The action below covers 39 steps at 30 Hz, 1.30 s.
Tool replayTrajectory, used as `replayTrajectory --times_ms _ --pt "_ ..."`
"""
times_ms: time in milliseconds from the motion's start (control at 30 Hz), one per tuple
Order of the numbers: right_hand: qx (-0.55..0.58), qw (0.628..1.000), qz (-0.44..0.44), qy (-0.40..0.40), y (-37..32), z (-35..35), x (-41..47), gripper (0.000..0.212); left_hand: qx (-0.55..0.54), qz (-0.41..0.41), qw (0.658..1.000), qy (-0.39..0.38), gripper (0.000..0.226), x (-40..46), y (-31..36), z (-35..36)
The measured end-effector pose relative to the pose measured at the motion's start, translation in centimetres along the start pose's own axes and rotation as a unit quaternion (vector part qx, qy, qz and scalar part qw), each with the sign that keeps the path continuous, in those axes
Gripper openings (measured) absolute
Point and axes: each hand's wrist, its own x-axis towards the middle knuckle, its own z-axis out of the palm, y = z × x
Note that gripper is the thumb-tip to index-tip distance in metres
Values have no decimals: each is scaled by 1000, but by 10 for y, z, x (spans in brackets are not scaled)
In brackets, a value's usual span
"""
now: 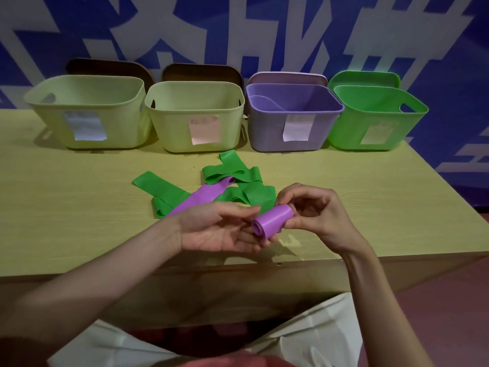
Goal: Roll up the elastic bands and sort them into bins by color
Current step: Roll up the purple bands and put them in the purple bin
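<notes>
Four bins stand in a row on the desk (pixel 79 221): two pale yellow-green (pixel 87 112) (pixel 195 117), one purple (pixel 293 120), one green (pixel 375 120), each with one paper label. One purple band (pixel 272 223). The tangled green bands (pixel 238 186) can't be counted. Two hands.

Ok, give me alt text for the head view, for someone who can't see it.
Two hands, the left hand and right hand, roll a purple band above a wooden table, its unrolled tail trailing back over loose green bands. Behind stand four bins: two pale yellow-green bins, a purple bin and a green bin.
</notes>
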Motion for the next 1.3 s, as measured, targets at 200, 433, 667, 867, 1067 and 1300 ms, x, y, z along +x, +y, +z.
replayTrajectory --times_ms 200,433,667,867,1067,1300 --pt "7 1000 1 -12 1 -6 2 28 -25 -25 999 40 53 5 8 3" --pt "-22 1000 0 -19 -3 -30 21 31 89 -54 994 32 32 24 44 9" --pt "-81 996 4 29 -14 -71 59 28 137 -44 984 107 41 64 103 12" --pt "-180 980 1 83 -16 -110 100 26 219 -8 944 247 33 109 166 14" --pt "-295 926 -61 230 -1 -165 150 24 271 46 912 305 22 160 248 3" --pt "-394 876 -42 275 41 -210 178 15 351 -24 854 384 28 229 289 -48"
